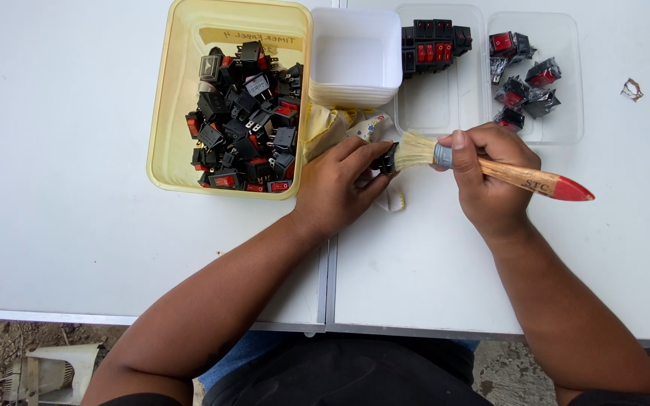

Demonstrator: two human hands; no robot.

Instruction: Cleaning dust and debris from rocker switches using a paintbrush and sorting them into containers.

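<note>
While the brush sweeps it, the switch sits pinched at the table seam

As the left hand (336,184) clamps its fingertips on a small black switch (387,159) just below the white tub (355,56), the right hand (490,169) wraps thumb and fingers tight round the brush (490,167) at its metal collar, bristles touching the switch. Doing this well, I judge, means light strokes away from the holding fingers, turning the switch so each face meets the bristles (the terminals likely trap the most dust), and keeping the grip low on the body so little is covered. A patterned cloth (340,128) lies under the left fingers; the yellow bin (182,98) of switches sits just to the left, and two clear trays (536,128) with sorted switches lie beyond the right hand
</note>
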